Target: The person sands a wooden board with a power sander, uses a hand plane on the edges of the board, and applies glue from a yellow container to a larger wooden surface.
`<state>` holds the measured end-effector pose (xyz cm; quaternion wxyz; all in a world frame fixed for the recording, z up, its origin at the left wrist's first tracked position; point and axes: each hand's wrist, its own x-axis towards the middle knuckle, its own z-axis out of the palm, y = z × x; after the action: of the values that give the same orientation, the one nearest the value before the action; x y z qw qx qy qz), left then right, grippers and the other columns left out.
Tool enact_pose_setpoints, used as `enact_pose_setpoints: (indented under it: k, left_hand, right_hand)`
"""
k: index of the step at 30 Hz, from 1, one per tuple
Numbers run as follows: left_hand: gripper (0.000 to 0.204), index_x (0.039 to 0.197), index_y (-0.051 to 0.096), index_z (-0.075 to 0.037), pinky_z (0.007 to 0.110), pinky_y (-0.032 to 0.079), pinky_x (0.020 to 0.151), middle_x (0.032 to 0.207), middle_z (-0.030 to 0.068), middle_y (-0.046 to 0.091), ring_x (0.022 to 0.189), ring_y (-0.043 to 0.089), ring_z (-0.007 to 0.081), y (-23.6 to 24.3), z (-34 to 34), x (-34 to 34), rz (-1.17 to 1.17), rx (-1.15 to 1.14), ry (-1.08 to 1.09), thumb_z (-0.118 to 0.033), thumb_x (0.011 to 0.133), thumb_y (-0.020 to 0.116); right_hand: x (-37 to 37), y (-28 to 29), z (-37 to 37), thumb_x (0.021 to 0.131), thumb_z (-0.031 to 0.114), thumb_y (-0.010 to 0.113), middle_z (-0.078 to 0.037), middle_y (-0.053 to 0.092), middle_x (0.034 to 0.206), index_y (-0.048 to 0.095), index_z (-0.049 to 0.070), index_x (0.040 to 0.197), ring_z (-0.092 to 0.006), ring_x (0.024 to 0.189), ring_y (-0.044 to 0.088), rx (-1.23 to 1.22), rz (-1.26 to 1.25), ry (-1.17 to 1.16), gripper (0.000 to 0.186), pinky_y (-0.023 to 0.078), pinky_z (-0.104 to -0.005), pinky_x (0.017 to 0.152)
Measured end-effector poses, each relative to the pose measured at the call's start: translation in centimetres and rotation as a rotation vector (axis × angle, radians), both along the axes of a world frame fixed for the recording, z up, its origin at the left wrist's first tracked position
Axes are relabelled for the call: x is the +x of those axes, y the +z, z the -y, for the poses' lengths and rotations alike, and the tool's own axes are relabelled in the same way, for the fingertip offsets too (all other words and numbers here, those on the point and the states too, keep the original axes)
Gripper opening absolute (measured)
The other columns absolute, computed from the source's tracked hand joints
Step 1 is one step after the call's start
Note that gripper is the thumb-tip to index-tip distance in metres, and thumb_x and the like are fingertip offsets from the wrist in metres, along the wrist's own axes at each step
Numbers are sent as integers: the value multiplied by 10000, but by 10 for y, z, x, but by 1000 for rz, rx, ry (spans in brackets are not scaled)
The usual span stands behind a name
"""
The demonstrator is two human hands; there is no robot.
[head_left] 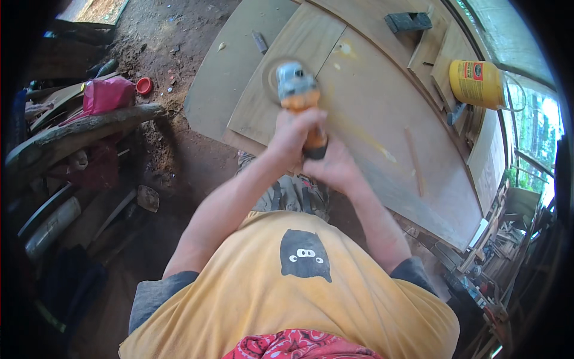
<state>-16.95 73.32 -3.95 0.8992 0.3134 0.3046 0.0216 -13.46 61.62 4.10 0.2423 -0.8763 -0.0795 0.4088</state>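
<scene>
My left hand (pixel 293 134) is closed around the orange body of a power tool (pixel 297 90) with a grey head and a round, blurred disc. My right hand (pixel 329 161) grips the same tool lower down, by its dark rear end. The disc is over a pale plywood panel (pixel 376 102), near its left part beside a thin seam. Yellowish streaks and patches mark the wood, and a thin reddish stick or strip (pixel 415 164) lies to the right of my hands.
A hand plane (pixel 408 22), yellow container (pixel 475 84) and small dark tool (pixel 259 42) rest on the boards. Left are a rough plank (pixel 84 128), pink bag (pixel 109 94) and red lid (pixel 144 86) over dirt ground. Scrap wood (pixel 508 245) is piled at right.
</scene>
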Motion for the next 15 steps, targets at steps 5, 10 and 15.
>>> enact_pose_setpoints:
  k: [5, 10, 15]
  left_hand:
    - [264, 1035, 643, -43, 346, 547, 708, 834, 39, 641, 744, 655, 149, 5, 5, 2, -34, -5, -85, -157, 836, 777]
    - [224, 1010, 643, -36, 336, 540, 710, 825, 41, 643, 757, 651, 154, 14, 22, 53, 94, -56, -231, -154, 854, 751]
    - [206, 980, 638, -43, 331, 535, 672, 830, 30, 636, 752, 648, 145, 36, 59, 15, 260, 26, -441, -160, 865, 762]
  right_hand:
    - [-8, -2, 8, 787, 369, 764, -251, 735, 1165, 658, 47, 1258, -395, 1191, 687, -23, -13, -60, 580, 547, -457, 988]
    - [4, -8, 38, 742, 192, 752, -158, 731, 949, 645, 13, 1142, -270, 905, 723, 190, 122, -240, 451, 562, -410, 815]
    - [-50, 4, 91, 740, 142, 833, -107, 717, 1141, 621, 19, 1299, -211, 1111, 663, 479, 223, -360, 610, 516, -366, 1000]
